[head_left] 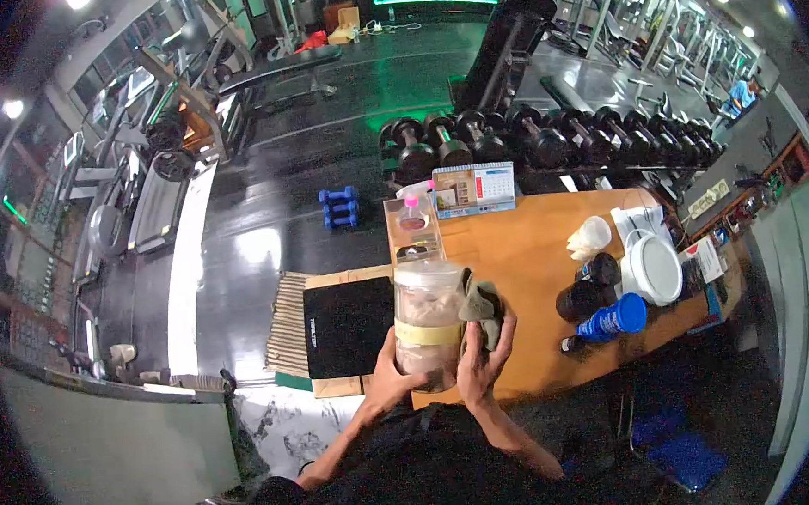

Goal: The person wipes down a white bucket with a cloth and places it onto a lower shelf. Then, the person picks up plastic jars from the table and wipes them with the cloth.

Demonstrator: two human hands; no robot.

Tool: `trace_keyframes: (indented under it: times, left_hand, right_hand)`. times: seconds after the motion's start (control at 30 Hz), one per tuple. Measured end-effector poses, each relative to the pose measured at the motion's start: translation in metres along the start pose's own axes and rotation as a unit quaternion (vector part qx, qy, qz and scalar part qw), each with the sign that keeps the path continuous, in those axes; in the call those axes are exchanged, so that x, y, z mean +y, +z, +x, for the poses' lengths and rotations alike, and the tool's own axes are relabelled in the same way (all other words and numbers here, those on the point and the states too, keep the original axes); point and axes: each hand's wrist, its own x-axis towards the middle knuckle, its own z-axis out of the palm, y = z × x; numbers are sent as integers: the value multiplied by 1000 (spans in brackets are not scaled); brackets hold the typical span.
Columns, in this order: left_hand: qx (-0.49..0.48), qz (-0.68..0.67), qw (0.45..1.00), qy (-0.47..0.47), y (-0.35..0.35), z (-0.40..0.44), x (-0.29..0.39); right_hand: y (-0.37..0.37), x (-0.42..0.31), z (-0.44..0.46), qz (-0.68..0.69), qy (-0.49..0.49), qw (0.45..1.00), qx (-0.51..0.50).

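A clear plastic jar [429, 305] with a pale lid, a yellowish band and powder-like contents stands upright between my hands. My left hand [391, 379] is closed around its lower left side. On the jar's right side, my right hand [484, 366] grips a grey-green cloth [484, 311], which lies against the jar. Some of the right fingers are hidden behind the cloth. Just beyond the jar stands a spray bottle [413, 219] with a pink and white head. Beneath all this spreads the brown wooden table [525, 259].
A desk calendar [476, 191] stands at the table's far edge. To the right are a white tub [654, 269], a blue cup [622, 315] and dark containers [581, 299]. Folded mats [346, 328] lie left of the table. Dumbbells [543, 142] line a rack behind; a person [740, 95] is far right.
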Motion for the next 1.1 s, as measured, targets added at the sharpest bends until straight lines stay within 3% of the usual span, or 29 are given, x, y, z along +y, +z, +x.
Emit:
trace_keyframes:
  times: [0.1,0.17,0.27,0.33,0.4,0.5,0.53,0.63,0.67,0.77,0.8,0.83,0.9,0.93,0.97,1.0,1.03,1.07,1.1]
  left_hand:
    - [-15,-77,994,-75,-12,-3,-7]
    - [-25,-149,982,-113,-15,-5,-8]
    - [-25,-141,985,-95,-17,-8,-15]
    - [-11,-134,987,-89,-14,-9,-14]
    - [9,-140,986,-90,1,-10,0]
    - [25,-235,965,-111,5,-9,10]
    - [55,-268,957,-91,11,-11,19]
    - [-30,-311,946,-91,-35,-8,-16]
    - [18,-261,963,-61,-32,-4,-16]
    - [13,-234,970,-61,-30,-4,-8]
    - [5,-206,976,-69,-22,-5,3]
    - [27,-189,979,-74,-15,-8,3]
    - [67,-146,983,-83,1,-13,11]
    - [9,-149,987,-52,-3,-12,-4]
    - [61,-145,985,-70,-5,-15,-27]
    - [27,-140,989,-37,-10,-12,-44]
    - [-7,-134,991,-5,-15,-8,-65]
    - [35,-126,991,8,-20,-8,-106]
    - [23,-100,995,-15,-14,-7,-82]
  right_hand:
    - [0,-18,7,160,140,977,21]
    - [-8,-4,15,219,170,961,5]
    - [-14,-26,30,-8,6,999,-40]
    - [-17,-34,40,-101,-133,979,-113]
    - [-15,-37,36,-147,-172,960,-166]
    - [-23,-44,21,-207,-223,917,-257]
    - [-28,-43,13,-198,-214,912,-288]
    - [-42,-46,4,-114,-147,904,-385]
    - [-48,-47,3,-75,-117,899,-415]
    - [-64,-23,3,-80,-175,942,-275]
    - [-65,-19,0,65,21,959,-275]
    - [-66,-16,-3,222,206,931,-203]
    - [-60,6,12,265,208,934,-118]
    - [-53,4,21,260,209,939,-80]
    - [-45,-6,30,207,213,953,-51]
    - [-48,18,37,148,233,956,-103]
    - [-39,8,42,118,173,969,-130]
    - [-38,6,46,123,191,964,-139]
    - [-37,4,49,128,210,958,-150]
